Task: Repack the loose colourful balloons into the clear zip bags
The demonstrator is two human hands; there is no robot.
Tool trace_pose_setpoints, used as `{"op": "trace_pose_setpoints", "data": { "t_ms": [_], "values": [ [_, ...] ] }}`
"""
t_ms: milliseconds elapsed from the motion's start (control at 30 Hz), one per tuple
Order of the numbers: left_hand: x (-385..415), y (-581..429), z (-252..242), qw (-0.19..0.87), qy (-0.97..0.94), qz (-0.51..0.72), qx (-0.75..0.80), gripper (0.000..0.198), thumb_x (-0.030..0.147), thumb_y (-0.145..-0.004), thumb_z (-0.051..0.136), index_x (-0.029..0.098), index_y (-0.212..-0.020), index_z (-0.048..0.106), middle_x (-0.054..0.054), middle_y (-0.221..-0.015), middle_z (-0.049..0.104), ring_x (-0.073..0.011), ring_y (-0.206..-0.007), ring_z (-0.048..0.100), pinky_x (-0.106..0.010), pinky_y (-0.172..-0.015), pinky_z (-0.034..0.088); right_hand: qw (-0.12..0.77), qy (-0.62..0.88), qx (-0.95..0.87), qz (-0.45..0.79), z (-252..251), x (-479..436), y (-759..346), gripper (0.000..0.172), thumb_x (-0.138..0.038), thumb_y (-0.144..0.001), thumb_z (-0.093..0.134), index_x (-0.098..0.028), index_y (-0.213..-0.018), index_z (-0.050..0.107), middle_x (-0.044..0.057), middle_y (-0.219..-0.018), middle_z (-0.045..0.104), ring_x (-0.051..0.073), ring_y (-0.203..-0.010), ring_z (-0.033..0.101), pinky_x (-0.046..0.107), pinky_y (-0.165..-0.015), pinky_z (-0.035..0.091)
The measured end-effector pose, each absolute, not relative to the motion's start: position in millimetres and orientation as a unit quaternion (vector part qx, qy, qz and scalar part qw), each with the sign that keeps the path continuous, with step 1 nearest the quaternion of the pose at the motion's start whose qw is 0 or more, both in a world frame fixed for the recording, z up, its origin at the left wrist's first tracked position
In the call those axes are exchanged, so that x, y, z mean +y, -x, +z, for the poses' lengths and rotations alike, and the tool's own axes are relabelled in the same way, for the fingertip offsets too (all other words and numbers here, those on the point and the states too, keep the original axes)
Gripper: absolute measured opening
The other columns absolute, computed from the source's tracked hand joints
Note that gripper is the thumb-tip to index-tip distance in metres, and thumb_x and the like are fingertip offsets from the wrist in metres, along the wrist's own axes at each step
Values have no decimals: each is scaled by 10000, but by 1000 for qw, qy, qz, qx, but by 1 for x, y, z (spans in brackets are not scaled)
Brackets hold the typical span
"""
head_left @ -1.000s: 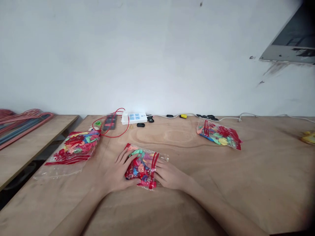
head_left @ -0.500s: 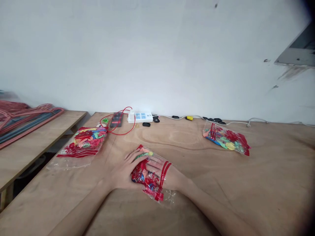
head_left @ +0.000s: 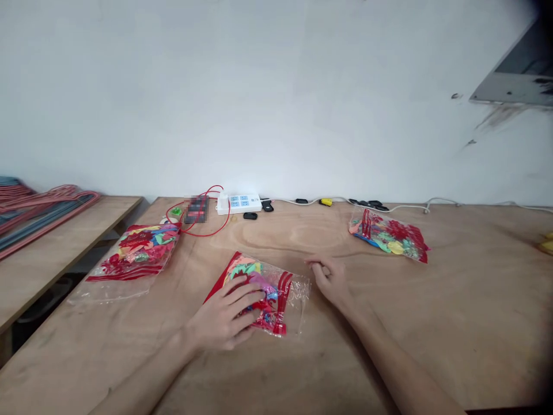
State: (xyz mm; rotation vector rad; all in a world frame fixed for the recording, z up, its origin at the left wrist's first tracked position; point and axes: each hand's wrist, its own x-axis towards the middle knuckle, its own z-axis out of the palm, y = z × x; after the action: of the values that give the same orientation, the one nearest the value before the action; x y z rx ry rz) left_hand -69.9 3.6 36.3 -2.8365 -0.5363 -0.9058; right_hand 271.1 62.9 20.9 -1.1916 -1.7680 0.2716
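A clear plastic bag with red print (head_left: 283,300) lies in front of me, filled with colourful soft pieces that look like uninflated balloons. My left hand (head_left: 228,311) rests on top of it, fingers spread and flat. To the right of the bag's clear end, my right hand (head_left: 332,279) hovers close over the table, its fingers curled in and nothing visible in them. A second such bag (head_left: 142,248) lies at the left, its clear end towards me. The third bag (head_left: 391,233) is at the back right.
Along the wall stands a white power strip (head_left: 239,203) with a red cable, beside a blurred dark device (head_left: 196,210). Small black items (head_left: 250,216) and a yellow one (head_left: 325,202) lie along a white cord. Hangers (head_left: 52,210) cover part of another table at left, across a gap.
My right hand has come out from inside the middle bag and moved right, its fingers now curled. The bag lies flatter, with my left hand still on it. The view has shifted slightly.
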Motion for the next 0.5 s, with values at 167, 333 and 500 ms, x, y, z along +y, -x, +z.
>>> {"op": "trace_pose_setpoints", "data": {
  "t_ms": [167, 333, 500],
  "values": [
    [0, 66, 37, 112, 928, -330, -133, 235, 55, -932, 667, 216, -1071, 768, -56, -1235, 806, -238, -1273, 710, -471, -1222, 506, 382, 474, -759, 229, 22, 77, -284, 348, -295, -1012, 514, -256, -1193, 809, 84, -1176, 822, 282, -1046, 771, 435, -918, 625],
    [0, 75, 36, 107, 900, -400, -138, 320, 89, -957, 667, 237, -1229, 750, -34, -1144, 831, -217, -1135, 775, -425, -1081, 616, 356, 440, -767, 304, 26, 77, -288, 385, -307, -1005, 598, -264, -1352, 757, 94, -1358, 760, 279, -1166, 735, 488, -1044, 591],
    [0, 87, 20, 75, 823, -522, -209, 278, 225, -932, 779, 307, -1198, 766, -22, -965, 816, -241, -881, 807, -454, -833, 700, 335, 354, -770, 412, 48, 62, -276, 539, -427, -967, 766, -347, -1488, 656, 88, -1550, 641, 341, -1444, 590, 566, -1152, 525]
  ]
}}
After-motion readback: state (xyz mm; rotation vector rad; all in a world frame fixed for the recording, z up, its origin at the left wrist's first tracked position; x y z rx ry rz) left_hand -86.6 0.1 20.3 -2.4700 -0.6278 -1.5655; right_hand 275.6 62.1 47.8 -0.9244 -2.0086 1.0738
